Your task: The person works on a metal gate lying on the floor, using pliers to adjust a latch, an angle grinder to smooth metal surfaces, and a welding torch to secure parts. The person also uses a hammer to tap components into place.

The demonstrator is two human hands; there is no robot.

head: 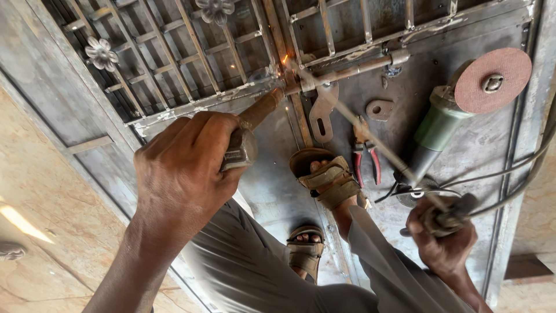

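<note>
My left hand [182, 168] is closed around a hammer-like tool [255, 116] with a rusty brown shaft. Its far end reaches the joint where small orange sparks [285, 59] show on the metal gate [272, 185], which lies flat. My right hand [443, 235] grips a welding electrode holder [449, 217]. Its thin rod [359, 127] runs up and left to the same sparking joint. I squat on the gate with both sandalled feet [329, 178] on its sheet panel.
A green angle grinder [437, 127] with a reddish disc [492, 72] lies on the gate at the right. Red-handled pliers [365, 156] and two small metal plates [322, 113] lie nearby. Cables [521, 174] trail right. Grille bars carry metal flowers [101, 53]. Tiled floor [40, 203] is at the left.
</note>
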